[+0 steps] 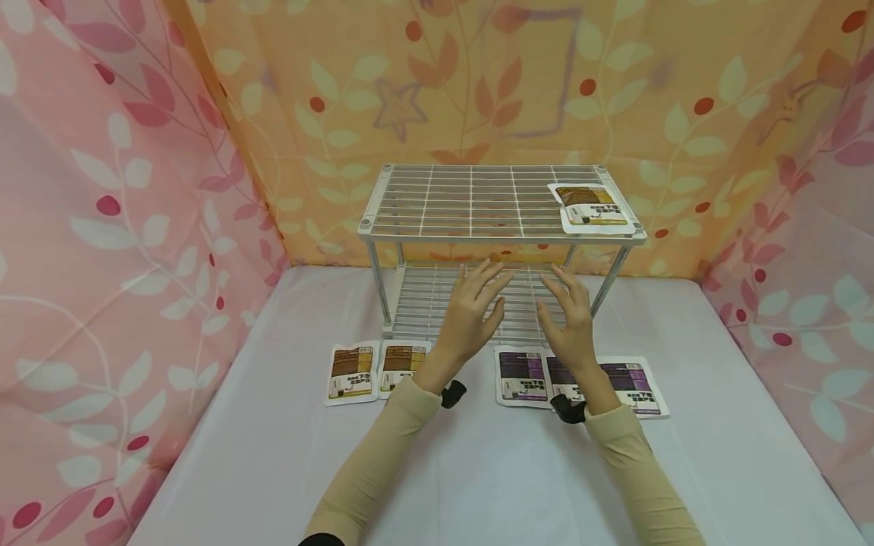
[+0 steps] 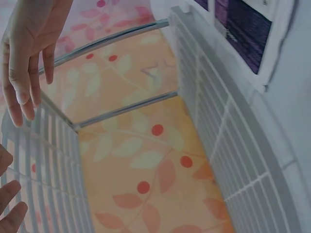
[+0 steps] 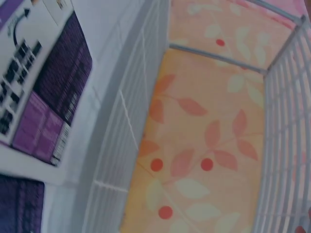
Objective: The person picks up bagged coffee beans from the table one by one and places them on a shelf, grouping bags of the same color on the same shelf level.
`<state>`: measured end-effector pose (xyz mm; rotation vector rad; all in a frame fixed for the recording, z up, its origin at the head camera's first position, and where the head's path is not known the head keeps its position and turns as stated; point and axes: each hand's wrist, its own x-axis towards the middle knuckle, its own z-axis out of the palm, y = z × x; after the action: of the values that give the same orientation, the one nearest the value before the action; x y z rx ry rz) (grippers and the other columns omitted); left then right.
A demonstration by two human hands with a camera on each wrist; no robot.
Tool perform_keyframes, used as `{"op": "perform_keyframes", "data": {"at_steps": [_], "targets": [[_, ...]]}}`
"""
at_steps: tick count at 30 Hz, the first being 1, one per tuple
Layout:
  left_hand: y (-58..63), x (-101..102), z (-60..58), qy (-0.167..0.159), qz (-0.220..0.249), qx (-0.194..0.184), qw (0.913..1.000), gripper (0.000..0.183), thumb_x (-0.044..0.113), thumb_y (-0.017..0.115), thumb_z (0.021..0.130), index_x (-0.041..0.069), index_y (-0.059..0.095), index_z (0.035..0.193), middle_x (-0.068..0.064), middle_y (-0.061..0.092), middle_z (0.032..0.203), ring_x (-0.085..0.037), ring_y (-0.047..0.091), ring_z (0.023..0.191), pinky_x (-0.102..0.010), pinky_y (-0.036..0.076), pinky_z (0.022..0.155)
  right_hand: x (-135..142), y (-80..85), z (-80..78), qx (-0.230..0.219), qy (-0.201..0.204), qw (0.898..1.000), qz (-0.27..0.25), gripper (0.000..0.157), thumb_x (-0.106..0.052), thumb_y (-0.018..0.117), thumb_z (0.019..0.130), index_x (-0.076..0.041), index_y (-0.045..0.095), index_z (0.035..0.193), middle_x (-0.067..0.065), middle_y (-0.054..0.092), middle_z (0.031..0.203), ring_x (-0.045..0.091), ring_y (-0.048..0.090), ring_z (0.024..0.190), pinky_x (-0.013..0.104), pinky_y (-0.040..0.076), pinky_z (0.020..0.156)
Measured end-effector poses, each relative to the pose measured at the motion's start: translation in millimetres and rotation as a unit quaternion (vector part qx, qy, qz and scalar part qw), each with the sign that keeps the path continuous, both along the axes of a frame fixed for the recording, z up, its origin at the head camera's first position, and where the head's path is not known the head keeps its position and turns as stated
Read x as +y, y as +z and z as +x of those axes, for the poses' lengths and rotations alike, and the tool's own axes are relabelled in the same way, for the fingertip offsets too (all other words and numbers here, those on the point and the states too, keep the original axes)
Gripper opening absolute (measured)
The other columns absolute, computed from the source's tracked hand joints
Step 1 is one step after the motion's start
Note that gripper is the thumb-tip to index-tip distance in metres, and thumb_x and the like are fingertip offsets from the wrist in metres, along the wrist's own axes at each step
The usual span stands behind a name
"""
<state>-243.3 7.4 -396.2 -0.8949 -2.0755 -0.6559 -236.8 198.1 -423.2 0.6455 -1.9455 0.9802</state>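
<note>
Both hands hover before a white two-tier wire rack [image 1: 471, 236]. My left hand [image 1: 471, 311] has its fingers spread and loosely bent, with nothing in them. The right hand [image 1: 570, 322] faces it, fingers relaxed and holding nothing. On the rack's top right corner lies a brown-and-yellow pouch [image 1: 592, 208]. Two more brown pouches, a left one [image 1: 352, 373] and another [image 1: 403, 360], lie on the table below my left hand, the second partly behind the wrist. Purple pouches [image 1: 522, 375] lie in a row under the right wrist, which partly covers them.
The rack's lower shelf [image 1: 426, 299] sits near the table's back edge. Behind it hangs an orange leaf-patterned cloth [image 1: 287, 91], with pink cloth walls at the left [image 1: 136, 227] and right [image 1: 812, 303]. A white cloth covers the table [image 1: 505, 478].
</note>
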Motion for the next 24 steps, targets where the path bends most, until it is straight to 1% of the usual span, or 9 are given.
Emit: {"op": "perform_keyframes", "data": {"at_steps": [2,6,9,14,16,20,24], "targets": [[-5.5,-4,0.4,0.003,-0.004,-0.01,0.9999,0.041,0.016,0.058,0.082,0.014,0.051,0.122,-0.006,0.046,0.129,-0.023,0.031,0.127,-0.046,0.011,0.107,-4,-6.1,-0.7,-0.009,0.004,1.0,0.004,0.039,-0.012,0.055,0.08,-0.006,0.053,0.119,0.014,0.042,0.13,0.03,0.03,0.124,0.046,0.021,0.103],[-17.3,-11,0.6,0.009,-0.017,-0.032,0.9993,0.041,0.017,0.058,0.083,0.015,0.05,0.123,-0.005,0.046,0.129,-0.02,0.028,0.128,-0.046,0.01,0.107,-9,-16.2,-1.5,-0.03,0.016,0.999,-0.004,0.041,-0.006,0.057,0.079,-0.004,0.052,0.119,0.016,0.042,0.129,0.029,0.032,0.123,0.046,0.023,0.102],[-26.3,-17,0.9,0.018,-0.026,-0.048,0.9984,0.042,0.018,0.058,0.082,0.016,0.049,0.124,-0.004,0.044,0.13,-0.021,0.03,0.127,-0.046,0.011,0.106,-13,-22.8,-1.2,-0.052,0.028,0.998,-0.008,0.043,-0.003,0.059,0.078,-0.004,0.051,0.12,0.016,0.041,0.129,0.03,0.032,0.123,0.047,0.025,0.101],[-39.3,-29,0.8,0.041,-0.038,-0.073,0.9958,0.045,0.018,0.058,0.082,0.017,0.047,0.126,-0.004,0.044,0.131,-0.024,0.033,0.125,-0.047,0.012,0.106,-21,-34.6,-0.5,-0.089,0.031,0.996,0.005,0.045,-0.006,0.06,0.079,-0.007,0.049,0.123,0.01,0.04,0.132,0.031,0.033,0.123,0.047,0.027,0.099],[-43.9,-34,0.1,0.051,-0.046,-0.08,0.9944,0.046,0.019,0.058,0.083,0.018,0.045,0.127,-0.005,0.044,0.13,-0.023,0.032,0.126,-0.048,0.013,0.105,-26,-39.1,0.1,-0.101,0.033,0.994,0.011,0.046,-0.008,0.061,0.08,-0.007,0.048,0.124,0.009,0.039,0.133,0.031,0.033,0.122,0.048,0.028,0.098],[-53.1,-43,-0.9,0.062,-0.056,-0.093,0.9922,0.049,0.021,0.058,0.082,0.018,0.043,0.129,-0.006,0.043,0.131,-0.023,0.031,0.126,-0.048,0.012,0.106,-36,-46.4,2.2,-0.12,0.045,0.992,0.016,0.047,-0.011,0.061,0.08,-0.006,0.047,0.125,0.011,0.039,0.132,0.03,0.033,0.122,0.05,0.028,0.097],[-62.5,-53,-0.2,0.071,-0.066,-0.109,0.9893,0.051,0.023,0.058,0.082,0.018,0.041,0.13,-0.007,0.042,0.132,-0.025,0.032,0.126,-0.049,0.012,0.105,-46,-54.2,3.2,-0.148,0.052,0.987,0.02,0.048,-0.014,0.06,0.081,-0.009,0.045,0.127,0.011,0.038,0.133,0.028,0.032,0.122,0.052,0.029,0.095]]}}
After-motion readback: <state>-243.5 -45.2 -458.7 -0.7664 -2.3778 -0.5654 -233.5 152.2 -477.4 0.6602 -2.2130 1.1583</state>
